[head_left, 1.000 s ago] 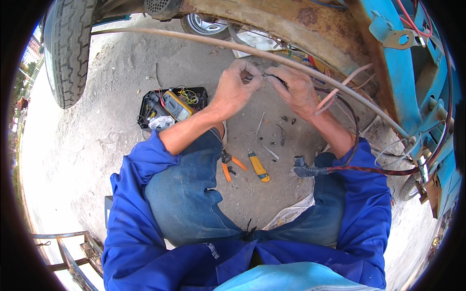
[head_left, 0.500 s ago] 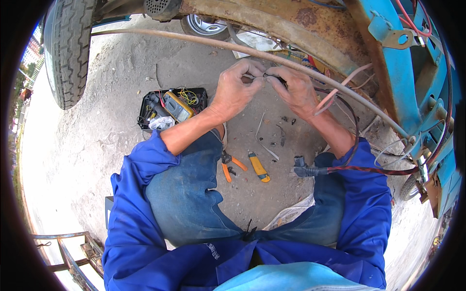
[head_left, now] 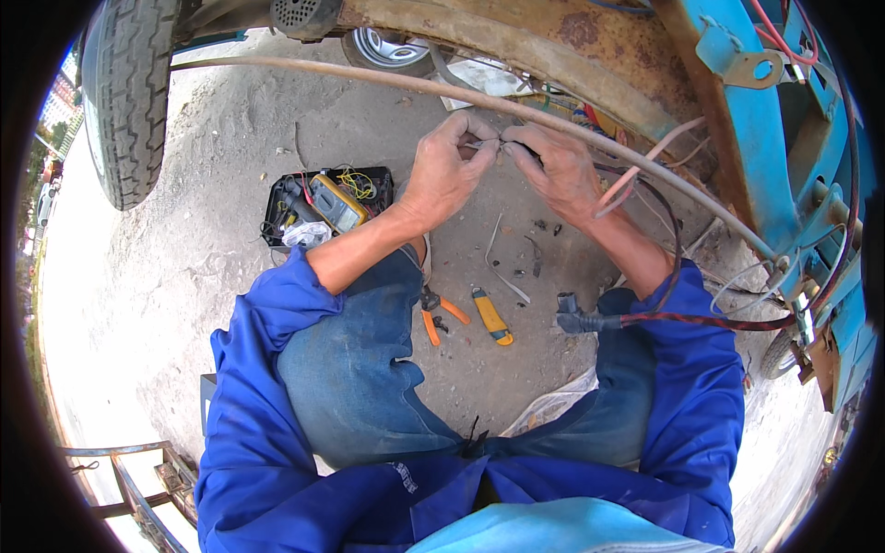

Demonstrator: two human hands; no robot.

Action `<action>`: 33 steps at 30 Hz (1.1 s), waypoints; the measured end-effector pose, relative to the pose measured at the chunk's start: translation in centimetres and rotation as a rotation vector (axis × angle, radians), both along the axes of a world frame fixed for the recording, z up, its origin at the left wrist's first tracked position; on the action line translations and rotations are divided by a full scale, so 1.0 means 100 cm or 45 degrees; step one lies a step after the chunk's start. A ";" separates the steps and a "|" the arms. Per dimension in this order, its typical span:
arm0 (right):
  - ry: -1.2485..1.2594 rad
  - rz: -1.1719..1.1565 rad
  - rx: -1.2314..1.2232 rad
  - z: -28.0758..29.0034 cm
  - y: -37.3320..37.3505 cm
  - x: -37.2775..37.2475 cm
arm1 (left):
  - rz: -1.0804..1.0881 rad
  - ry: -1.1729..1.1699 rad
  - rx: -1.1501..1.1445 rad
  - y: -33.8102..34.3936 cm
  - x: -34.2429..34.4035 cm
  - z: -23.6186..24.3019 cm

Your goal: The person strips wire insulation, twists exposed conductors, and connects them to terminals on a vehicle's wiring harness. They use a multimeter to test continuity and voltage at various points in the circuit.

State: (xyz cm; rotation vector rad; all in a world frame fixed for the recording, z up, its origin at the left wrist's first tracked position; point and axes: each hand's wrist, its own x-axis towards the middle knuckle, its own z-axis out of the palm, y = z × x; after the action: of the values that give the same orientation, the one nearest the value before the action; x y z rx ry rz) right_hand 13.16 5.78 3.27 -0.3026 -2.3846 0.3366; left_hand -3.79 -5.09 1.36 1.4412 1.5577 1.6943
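Hand positions barely change: the left hand (head_left: 444,168) and right hand (head_left: 558,173), pinched narrow, fingertips nearly meeting, hold apparently a thin strand (head_left: 473,145); fine fingertip work evidently continues.

Rough, gritty grey ground (head_left: 230,138) is bleached nearly white by daylight toward the left. A treaded tyre (head_left: 135,101) is seen at the upper left. The top is partly spanned by a rust-stained beam (head_left: 525,41), and the right side is filled by a blue metal frame (head_left: 756,152). Buildings (head_left: 61,103) are glimpsed, small, at the far left rim.
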 end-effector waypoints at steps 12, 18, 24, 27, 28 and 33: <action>0.027 0.018 -0.001 -0.001 0.000 -0.001 | -0.051 0.026 0.063 -0.002 0.000 0.002; -0.017 -0.023 -0.034 -0.002 -0.001 0.000 | 0.021 0.133 0.083 -0.003 -0.001 0.002; -0.076 -0.066 -0.047 -0.001 -0.002 -0.001 | 0.117 0.351 0.148 -0.003 -0.003 0.004; -0.051 -0.037 -0.050 0.002 -0.005 -0.002 | 0.140 0.427 0.159 -0.003 -0.004 0.004; -0.041 -0.013 -0.048 0.004 -0.006 -0.003 | 0.140 0.432 0.144 -0.003 -0.005 0.004; -0.134 -0.018 0.091 0.012 -0.010 0.000 | 0.106 0.286 0.039 -0.002 -0.006 0.001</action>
State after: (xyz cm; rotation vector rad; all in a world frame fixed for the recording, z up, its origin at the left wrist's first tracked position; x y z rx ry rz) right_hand 13.14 4.80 4.51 -0.3106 -2.4906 0.2330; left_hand -4.39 -5.28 1.43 1.6520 1.7375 1.6560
